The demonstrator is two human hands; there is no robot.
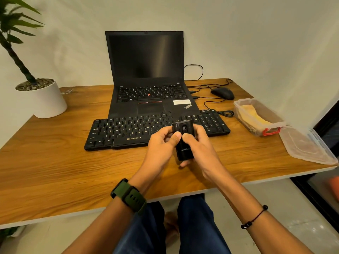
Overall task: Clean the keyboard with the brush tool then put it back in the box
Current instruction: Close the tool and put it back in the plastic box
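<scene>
Wooden desk (pixel 55 162) against a pale wall, both hands holding a black brush tool (pixel 184 142) just above the near edge of the keyboard (pixel 128 131).

Its long axis runs away from the person, the wider end pointing toward the keyboard and laptop (pixel 146 79), the narrow end toward the person's lap. Left hand (pixel 161 143) has its fingers curled round the tool's left side, thumb pressed on the top face; right hand (pixel 200 143) wraps the right side, thumb tip meeting the left thumb beside an oval slot on the top face. Right of the fingers sits an open clear box (pixel 242 107) with its lid (pixel 308 151) lying nearer the desk edge. Beyond them a mouse (pixel 222 93) rests by the laptop; far left stands a potted plant (pixel 47 101).
</scene>
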